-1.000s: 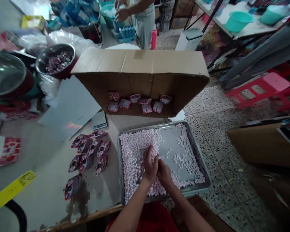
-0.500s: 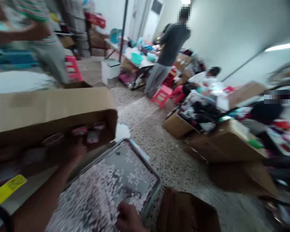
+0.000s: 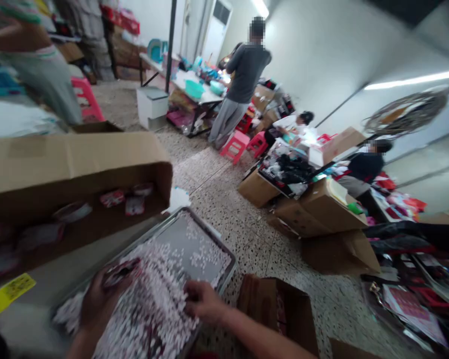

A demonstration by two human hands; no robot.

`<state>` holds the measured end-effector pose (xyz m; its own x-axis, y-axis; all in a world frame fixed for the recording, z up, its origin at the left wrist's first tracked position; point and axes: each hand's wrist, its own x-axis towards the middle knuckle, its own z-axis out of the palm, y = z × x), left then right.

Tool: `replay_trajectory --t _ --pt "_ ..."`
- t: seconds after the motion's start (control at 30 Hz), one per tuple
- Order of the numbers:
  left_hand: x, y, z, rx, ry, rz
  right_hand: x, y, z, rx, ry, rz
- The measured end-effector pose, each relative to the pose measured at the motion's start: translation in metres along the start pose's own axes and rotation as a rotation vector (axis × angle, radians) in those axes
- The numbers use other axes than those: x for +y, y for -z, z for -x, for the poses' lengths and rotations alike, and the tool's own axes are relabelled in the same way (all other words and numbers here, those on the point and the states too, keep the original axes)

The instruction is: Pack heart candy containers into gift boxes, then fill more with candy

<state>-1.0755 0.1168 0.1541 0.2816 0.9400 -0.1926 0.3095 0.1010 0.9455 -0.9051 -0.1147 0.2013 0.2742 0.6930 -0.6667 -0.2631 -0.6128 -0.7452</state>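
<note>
Nearest on my feed, a yellow strip (image 3: 9, 297) runs off the left edge. My left hand (image 3: 93, 306) is wrapped around one packet (image 3: 119, 272) over the tray (image 3: 179, 239); blur hides its print. My right hand (image 3: 205, 301) has its fingers curled down at the pellets (image 3: 149, 294), though I can't tell whether it pinches any. The tray's pale pellets are too many to count, heaped nearer me and scattered toward the far end; its near end is cut off below. Just beyond stands an open carton (image 3: 78, 154), its left end out of view; I count about seven packets (image 3: 112, 198) inside, the leftmost smeared. Right of the tray, an open box (image 3: 254, 294) on the floor contains something pinkish I can't identify. Farther off I count four people, the leftmost cut off, and two green bowls (image 3: 193, 89) on a table (image 3: 181, 82), contents unreadable.
</note>
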Motion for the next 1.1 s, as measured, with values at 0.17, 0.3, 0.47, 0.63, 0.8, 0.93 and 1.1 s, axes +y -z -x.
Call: replay_trajectory --t 0.17,0.3,0.47,0.63,0.8,0.93,1.1 --pt "0.0 -0.014 0.033 -0.054 0.012 0.066 -0.047 0.011 0.007 -0.156 0.119 0.287" --pt "-0.019 -0.008 0.032 -0.107 -0.148 -0.068 -0.056 0.002 -0.009 -0.281 0.118 0.314" --pt "-0.03 0.004 0.045 -0.144 -0.279 -0.175 -0.055 -0.014 -0.014 -0.334 -0.002 0.212" --pt "-0.039 0.008 0.049 -0.242 -0.348 -0.348 -0.064 -0.029 -0.018 -0.312 -0.157 0.164" --pt "-0.048 0.002 0.059 -0.259 -0.395 -0.316 -0.078 -0.046 -0.021 -0.255 -0.282 0.206" --pt "-0.053 0.0 0.068 -0.235 -0.381 -0.295 -0.087 -0.053 -0.02 -0.252 -0.35 0.171" --pt "-0.062 0.005 0.076 -0.206 -0.361 -0.29 -0.083 -0.025 0.01 -0.285 -0.315 0.213"
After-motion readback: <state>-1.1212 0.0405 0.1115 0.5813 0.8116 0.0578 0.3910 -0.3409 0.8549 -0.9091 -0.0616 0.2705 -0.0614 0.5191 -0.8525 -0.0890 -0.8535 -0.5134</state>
